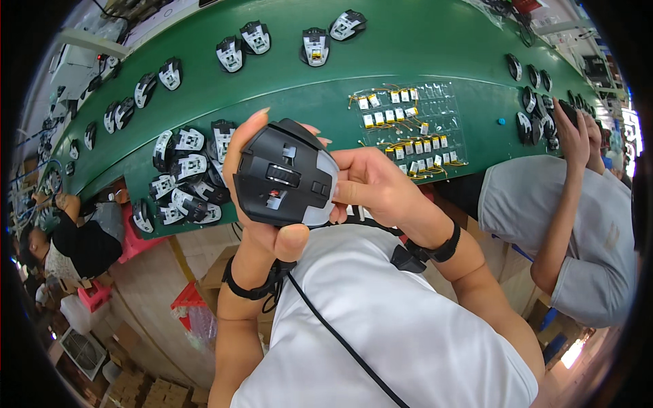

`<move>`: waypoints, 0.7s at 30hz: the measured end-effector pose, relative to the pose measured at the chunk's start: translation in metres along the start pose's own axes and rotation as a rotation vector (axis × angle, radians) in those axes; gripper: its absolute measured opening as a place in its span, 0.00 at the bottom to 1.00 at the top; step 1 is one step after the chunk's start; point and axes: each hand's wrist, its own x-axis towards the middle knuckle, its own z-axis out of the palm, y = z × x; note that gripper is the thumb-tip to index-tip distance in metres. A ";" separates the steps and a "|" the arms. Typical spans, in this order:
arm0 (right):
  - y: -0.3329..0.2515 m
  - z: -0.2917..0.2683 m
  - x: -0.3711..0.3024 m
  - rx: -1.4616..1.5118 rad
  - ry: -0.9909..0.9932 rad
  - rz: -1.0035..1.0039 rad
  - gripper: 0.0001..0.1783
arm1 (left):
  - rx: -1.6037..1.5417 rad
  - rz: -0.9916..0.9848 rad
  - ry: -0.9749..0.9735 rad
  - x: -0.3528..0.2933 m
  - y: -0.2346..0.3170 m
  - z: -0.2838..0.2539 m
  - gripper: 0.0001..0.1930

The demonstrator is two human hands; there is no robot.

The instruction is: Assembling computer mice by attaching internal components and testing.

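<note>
Seen from the head camera, a black computer mouse (pixel 286 175) sits chest-high above the edge of the green bench (pixel 408 61). The left hand (pixel 262 228) wraps its underside with fingers curled close, while the right hand (pixel 367 183) pinches its grey side panel. It looks light, rigid and smooth-shelled, best gripped by the flanks. Its long axis runs away from the person, nose toward the bench.

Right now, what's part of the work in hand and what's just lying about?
In hand: mouse shell, left hand, right hand.
Lying about: shell pile, battery tray, belt with more shells, co-worker's arm.
</note>
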 end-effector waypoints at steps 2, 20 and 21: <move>0.005 -0.002 0.004 0.036 -0.038 -0.008 0.12 | 0.032 0.024 0.002 0.001 -0.001 -0.002 0.54; 0.002 -0.004 0.029 0.238 0.185 -0.538 0.16 | -0.533 -0.503 0.162 0.023 -0.028 -0.019 0.33; -0.002 0.000 0.027 0.254 0.087 -0.400 0.15 | -0.576 -0.538 0.141 0.023 -0.031 -0.023 0.32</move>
